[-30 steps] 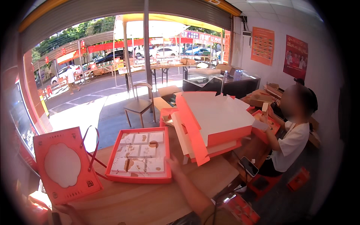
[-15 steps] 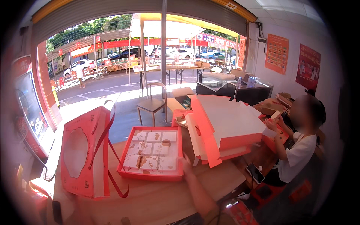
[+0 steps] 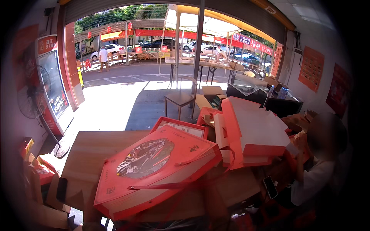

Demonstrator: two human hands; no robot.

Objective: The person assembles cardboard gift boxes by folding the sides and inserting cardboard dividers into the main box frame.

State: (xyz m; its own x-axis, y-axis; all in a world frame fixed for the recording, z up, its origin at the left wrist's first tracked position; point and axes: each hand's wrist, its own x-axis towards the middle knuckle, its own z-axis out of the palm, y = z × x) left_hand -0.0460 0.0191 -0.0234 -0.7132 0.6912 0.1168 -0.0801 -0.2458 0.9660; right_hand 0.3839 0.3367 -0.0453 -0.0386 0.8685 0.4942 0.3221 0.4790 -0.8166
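A large red gift box (image 3: pixel 173 169) with a scalloped picture window and red ribbon handles (image 3: pixel 169 186) slants across the middle of the table. At its lower left corner is my left hand (image 3: pixel 91 216), dark and partly hidden, holding the box. My right forearm (image 3: pixel 214 204) rises behind the ribbons toward the box's near right side; the fingers there are hidden. Beyond the gift box, a shallow red tray (image 3: pixel 205 133) with white packets (image 3: pixel 181 126) shows only its far part.
Red and white carton pieces (image 3: pixel 256 127) are stacked at the right. A seated person (image 3: pixel 314 177) works beyond a phone (image 3: pixel 270 187). Past the wooden table (image 3: pixel 86 154) stand a chair (image 3: pixel 179 98) and a pole (image 3: pixel 198 50). A fan (image 3: pixel 35 92) is at left.
The gift box has gone from standing at the left to slanting across the middle, now covering much of the tray. My right hand has left the tray's edge. The view has turned left.
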